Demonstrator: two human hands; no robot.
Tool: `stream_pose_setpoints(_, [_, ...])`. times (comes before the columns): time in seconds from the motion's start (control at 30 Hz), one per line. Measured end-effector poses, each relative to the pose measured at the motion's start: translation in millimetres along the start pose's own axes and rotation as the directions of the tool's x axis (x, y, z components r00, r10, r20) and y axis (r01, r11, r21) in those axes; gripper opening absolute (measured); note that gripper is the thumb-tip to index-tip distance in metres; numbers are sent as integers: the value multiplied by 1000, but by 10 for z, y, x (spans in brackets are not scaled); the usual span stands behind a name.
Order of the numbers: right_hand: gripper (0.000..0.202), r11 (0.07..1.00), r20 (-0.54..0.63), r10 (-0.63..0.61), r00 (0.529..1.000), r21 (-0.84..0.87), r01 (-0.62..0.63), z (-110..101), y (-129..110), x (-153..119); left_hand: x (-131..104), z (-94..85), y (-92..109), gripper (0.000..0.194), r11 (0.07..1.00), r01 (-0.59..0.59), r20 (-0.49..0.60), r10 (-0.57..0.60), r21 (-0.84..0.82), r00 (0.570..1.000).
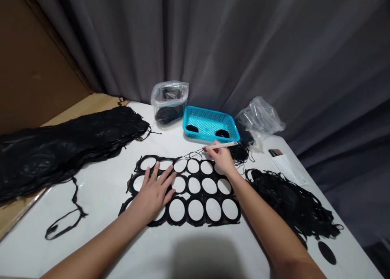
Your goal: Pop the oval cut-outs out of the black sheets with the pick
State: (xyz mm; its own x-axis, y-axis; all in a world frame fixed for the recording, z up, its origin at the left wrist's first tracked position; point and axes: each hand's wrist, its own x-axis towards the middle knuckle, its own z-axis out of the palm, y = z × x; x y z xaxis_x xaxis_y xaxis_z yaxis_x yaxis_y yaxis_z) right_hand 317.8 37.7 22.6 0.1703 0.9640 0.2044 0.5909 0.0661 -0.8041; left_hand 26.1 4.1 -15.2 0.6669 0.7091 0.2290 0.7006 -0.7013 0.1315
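Observation:
A black sheet (pixel 188 195) with rows of round cut-outs lies flat on the white table. My left hand (pixel 157 188) presses on its left part with fingers spread, hiding some of the holes. My right hand (pixel 222 159) is closed around a slim tool with a white handle (pixel 224 145), above the sheet's far edge. The tool's thin front end points left; its exact kind cannot be made out. A thin black strip (pixel 195 154) loops near that end. Behind my right hand lies a tangle of black strips (pixel 239 154).
A blue basket (pixel 210 138) holds a few black discs. Beside it stand a clear bag (pixel 169 104) with black contents and a crumpled bag (pixel 260 116). Black sheets (pixel 70 145) are piled left, black scraps (pixel 292 202) right, near a phone (pixel 275 152), paper (pixel 288 169) and disc (pixel 327 253).

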Motion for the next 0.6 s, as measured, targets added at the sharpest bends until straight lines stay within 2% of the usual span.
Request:
stream_pose_setpoints(0.13, [18, 993, 188, -87, 978, 95, 71, 166, -216, -237, 0, -11, -6, 45, 1000, -7, 2, 7, 6, 1000])
stream_pose_setpoints(0.2, [12, 978, 294, -197, 935, 129, 166, 248, -300, -374, -5, -3, -12, 45, 1000, -9, -11, 9, 0, 1000])
stream_pose_setpoints(0.27, [10, 945, 364, -327, 872, 146, 293, 325, -338, -494, -12, 4, -15, 45, 1000, -6, -25, 6, -3, 1000])
stream_pose_setpoints(0.4, [9, 864, 386, -487, 784, 81, 497, 437, -304, -629, -10, -20, -12, 45, 1000, 17, -40, -16, 13, 999])
stream_pose_setpoints(0.6, [11, 813, 409, -523, 747, -22, 582, 503, -234, -674, 28, -33, -30, 56, 999, 34, -49, -34, 6, 998])
